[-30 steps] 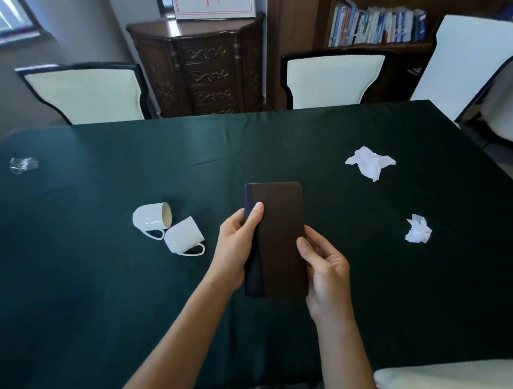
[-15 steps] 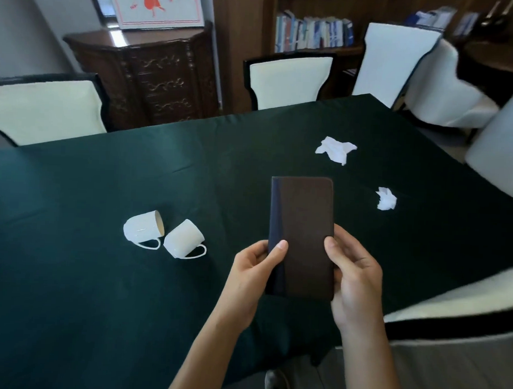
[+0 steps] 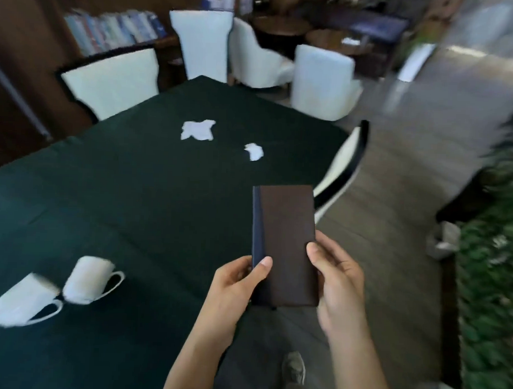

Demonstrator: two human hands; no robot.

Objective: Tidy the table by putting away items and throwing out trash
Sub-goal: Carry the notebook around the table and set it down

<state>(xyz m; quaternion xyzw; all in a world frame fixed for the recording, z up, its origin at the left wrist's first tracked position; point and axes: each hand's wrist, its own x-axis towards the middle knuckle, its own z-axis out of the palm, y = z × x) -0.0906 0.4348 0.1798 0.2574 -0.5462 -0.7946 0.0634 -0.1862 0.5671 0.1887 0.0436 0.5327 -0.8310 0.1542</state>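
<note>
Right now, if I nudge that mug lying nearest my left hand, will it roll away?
The mug lies on its side, so it could roll. Its handle probably stops it after a short arc. It looks ceramic, likely fragile.

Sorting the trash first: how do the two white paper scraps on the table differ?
The far scrap is larger and spread flat with ragged points; the near scrap is smaller and bunched. The far scrap lies nearer the table's middle, the near scrap closer to its right edge. Both are white crumpled paper.
</note>
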